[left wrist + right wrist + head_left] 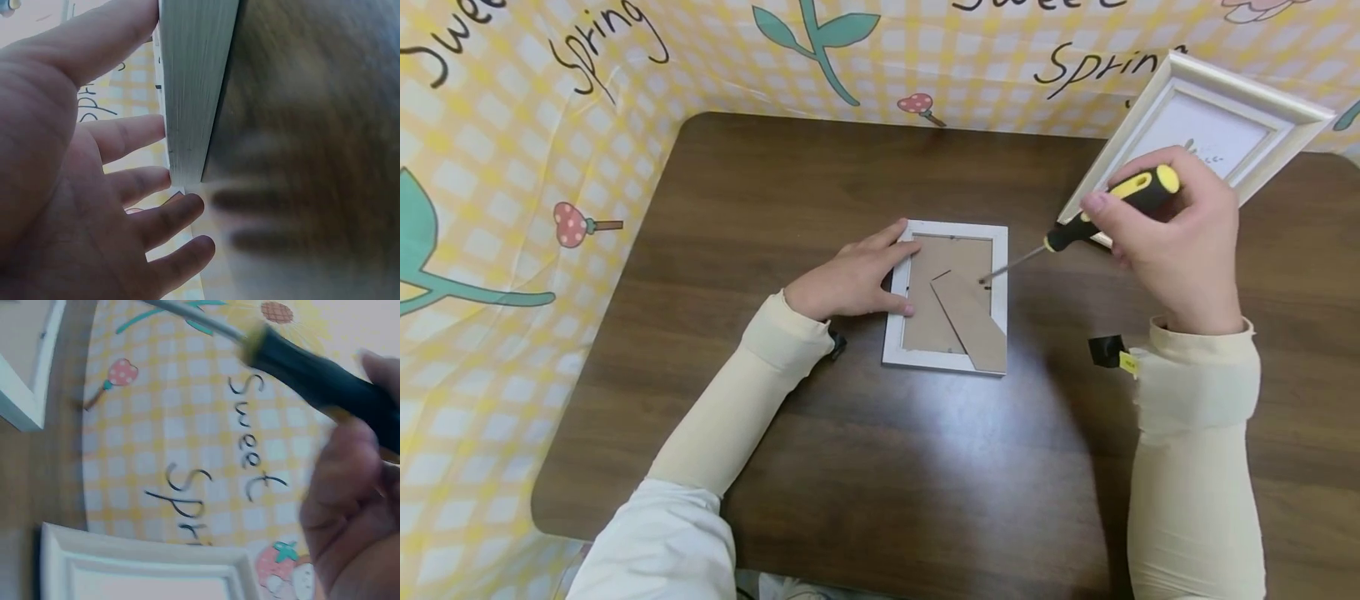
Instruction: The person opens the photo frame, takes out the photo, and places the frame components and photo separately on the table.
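A small white picture frame [891, 342] lies face down on the table, its brown backboard [932, 325] and slanted cardboard stand leg [973, 329] facing up. My left hand [850, 279] rests on its left rim, thumb and fingers spread; the left wrist view shows the frame's side edge [194, 81] against the fingertips. In my right hand [1195, 242] I hold a black-and-yellow screwdriver [1142, 193] by the handle. Its thin shaft slants down left, the tip over the right edge of the backboard, beside a small dark tab [988, 288].
A larger cream picture frame [1292, 137] stands upright at the back right, partly behind my right hand. The dark wood table [775, 183] is bordered at the back and left by a yellow checked cloth [715, 58] printed with words and plants.
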`<act>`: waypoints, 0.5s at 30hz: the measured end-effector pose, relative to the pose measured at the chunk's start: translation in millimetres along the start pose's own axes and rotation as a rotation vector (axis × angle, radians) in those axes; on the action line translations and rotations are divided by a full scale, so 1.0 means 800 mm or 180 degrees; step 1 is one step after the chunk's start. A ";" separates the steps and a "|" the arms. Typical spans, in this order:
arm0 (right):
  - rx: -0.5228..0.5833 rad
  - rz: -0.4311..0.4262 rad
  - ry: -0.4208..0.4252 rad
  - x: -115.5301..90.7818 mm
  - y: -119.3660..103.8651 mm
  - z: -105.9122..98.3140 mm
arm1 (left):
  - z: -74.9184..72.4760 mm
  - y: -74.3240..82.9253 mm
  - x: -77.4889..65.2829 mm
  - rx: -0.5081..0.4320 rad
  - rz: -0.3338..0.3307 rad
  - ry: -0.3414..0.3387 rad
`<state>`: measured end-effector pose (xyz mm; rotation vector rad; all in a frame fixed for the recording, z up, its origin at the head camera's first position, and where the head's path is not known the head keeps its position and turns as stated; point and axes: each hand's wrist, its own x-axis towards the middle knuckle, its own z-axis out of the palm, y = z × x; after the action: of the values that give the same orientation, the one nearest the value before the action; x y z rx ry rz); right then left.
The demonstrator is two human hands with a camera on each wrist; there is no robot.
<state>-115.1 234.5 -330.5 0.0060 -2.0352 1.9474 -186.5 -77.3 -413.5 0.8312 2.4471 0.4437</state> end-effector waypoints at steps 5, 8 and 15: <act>0.1292 -0.0125 0.0176 0.009 0.020 0.019 | 0.002 -0.004 0.001 -0.0042 0.0029 -0.0025; 0.2088 -0.0043 -0.0010 0.010 0.028 0.032 | 0.003 -0.006 0.003 -0.0059 0.0033 -0.0069; 0.3035 0.0452 -0.0396 0.007 0.043 0.072 | 0.015 0.011 0.001 0.0120 -0.0060 -0.0156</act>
<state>-141.0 182.1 -363.4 0.2067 -0.9961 2.8604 -176.2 -68.5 -419.2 0.8242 2.4229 0.3670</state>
